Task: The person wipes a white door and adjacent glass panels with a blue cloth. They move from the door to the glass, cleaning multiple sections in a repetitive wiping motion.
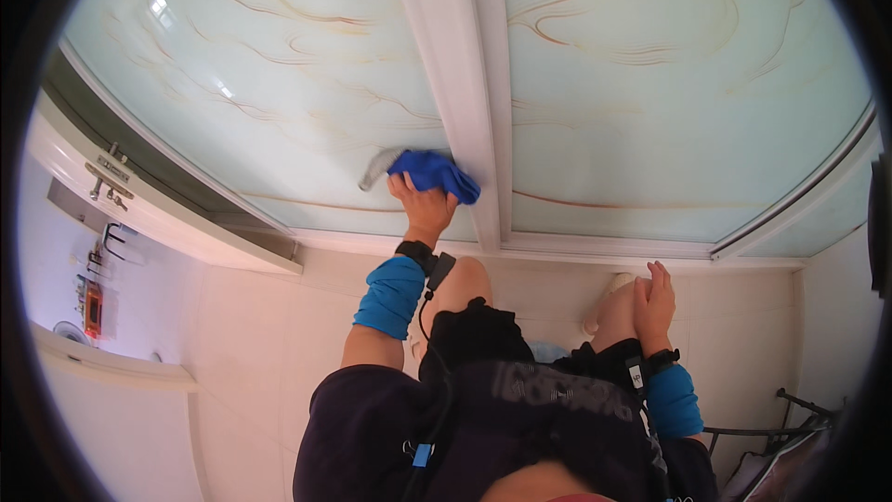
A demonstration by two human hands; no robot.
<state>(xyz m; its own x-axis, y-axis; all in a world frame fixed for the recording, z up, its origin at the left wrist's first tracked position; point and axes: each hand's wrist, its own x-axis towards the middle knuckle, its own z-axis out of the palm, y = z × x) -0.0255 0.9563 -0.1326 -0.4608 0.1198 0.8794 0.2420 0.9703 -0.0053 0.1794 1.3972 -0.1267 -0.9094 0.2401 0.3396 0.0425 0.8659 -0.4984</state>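
In the head view my left hand [425, 208] presses a folded blue cloth [433, 174] against a frosted, marble-patterned glass panel [334, 112], close to the white frame post [463, 84] between two panels. Beside the cloth, a blurred greyish patch shows on the glass. My right hand [654, 300] rests on my right knee, fingers loosely extended, with nothing seen in it. A second patterned glass panel [669, 126] stands to the right of the post.
A white door [167, 202] with a metal latch stands ajar at the left. Beyond it, an orange object [93, 308] is near the wall. Pale floor tiles [244, 335] lie below. A black metal rack [746, 431] with fabric stands at the lower right.
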